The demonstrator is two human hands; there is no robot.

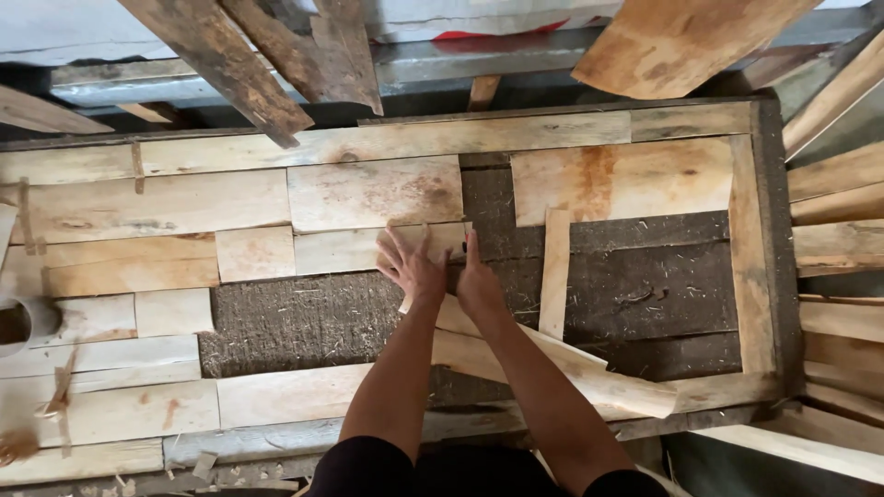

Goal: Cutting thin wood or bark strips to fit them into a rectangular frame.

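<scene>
My left hand [408, 263] lies flat with fingers spread on a pale wood veneer piece [373, 247] in the middle of a flat layout of veneer sheets. My right hand [477, 276] rests beside it, fingers together, at that piece's right edge over the dark fibrous base board [295, 322]. Under my forearms lies a long loose veneer strip [589, 377], slanting toward the lower right. A narrow upright strip [554, 271] stands just right of my right hand.
Veneer sheets [147, 207] cover the left and top of the base. A larger sheet [622, 179] lies at the upper right. Rough planks [230, 60] lean overhead. Stacked veneer strips [838, 239] line the right side. Scraps litter the lower left edge.
</scene>
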